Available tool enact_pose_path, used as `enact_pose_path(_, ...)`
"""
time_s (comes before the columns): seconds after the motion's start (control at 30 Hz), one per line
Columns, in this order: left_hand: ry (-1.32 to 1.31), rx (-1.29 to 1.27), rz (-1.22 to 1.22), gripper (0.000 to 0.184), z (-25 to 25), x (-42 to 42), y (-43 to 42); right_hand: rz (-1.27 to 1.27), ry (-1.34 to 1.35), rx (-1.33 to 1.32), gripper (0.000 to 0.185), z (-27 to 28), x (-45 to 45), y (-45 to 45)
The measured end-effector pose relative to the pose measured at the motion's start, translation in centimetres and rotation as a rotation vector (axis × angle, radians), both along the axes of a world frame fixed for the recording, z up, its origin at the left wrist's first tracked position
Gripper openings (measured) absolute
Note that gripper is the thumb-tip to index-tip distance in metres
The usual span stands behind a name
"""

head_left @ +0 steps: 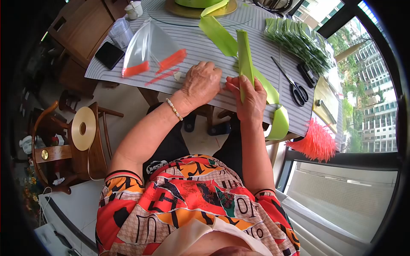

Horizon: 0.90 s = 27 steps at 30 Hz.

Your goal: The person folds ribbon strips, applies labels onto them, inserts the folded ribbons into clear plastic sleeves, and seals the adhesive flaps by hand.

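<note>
My right hand is closed around the lower end of a folded bright green ribbon, which stands up from the thumb and fingers. The ribbon's long tail runs back to a green roll, and another loop hangs over the table's front edge. Close beside it, my left hand is curled with knuckles up; whatever its fingertips hold is hidden. Left of this hand lie a thin red strip and clear plastic sleeves with orange-red bands. Black-handled scissors rest to the right of the ribbon.
On the striped tablecloth are a black phone, a plastic container, bagged green stems and a black stapler-like tool. Red fringe hangs at the right edge. A wooden chair at left holds a cream ribbon roll.
</note>
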<state>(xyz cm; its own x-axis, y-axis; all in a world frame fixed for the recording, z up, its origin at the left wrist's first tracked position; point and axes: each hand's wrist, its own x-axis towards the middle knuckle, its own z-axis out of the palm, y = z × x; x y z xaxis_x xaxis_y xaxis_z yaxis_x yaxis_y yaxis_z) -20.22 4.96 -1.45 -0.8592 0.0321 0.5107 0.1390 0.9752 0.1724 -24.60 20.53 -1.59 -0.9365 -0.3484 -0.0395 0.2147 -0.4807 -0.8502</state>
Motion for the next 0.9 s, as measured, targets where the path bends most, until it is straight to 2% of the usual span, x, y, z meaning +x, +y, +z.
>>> enact_pose_path(0.17,0.086,-0.094,-0.003,0.007,-0.4,-0.1,-0.3,-0.002,0.047,-0.012,0.02,-0.8,0.0,-0.1)
enact_pose_path(0.37,0.137,-0.074,0.033,0.008,-1.0,-0.1,-0.1,0.018,-0.013,-0.107,0.022,0.2,0.4,-0.1)
enact_pose_path(0.6,0.265,-0.053,-0.041,0.006,-0.4,0.9,2.0,-0.045,-0.004,-0.108,0.019,0.9,0.9,-0.4)
enact_pose_path(0.67,0.323,-0.027,-0.054,0.008,-0.7,0.8,2.3,-0.051,-0.013,-0.187,0.018,0.7,0.9,-0.3)
enact_pose_path(0.8,0.201,0.12,-0.021,0.011,-0.8,1.4,3.2,-0.079,-0.048,-0.365,0.018,0.2,0.7,-0.2)
enact_pose_path(0.9,0.174,0.129,0.01,0.012,-0.6,1.4,3.4,-0.063,-0.05,-0.352,0.018,-0.2,0.6,0.0)
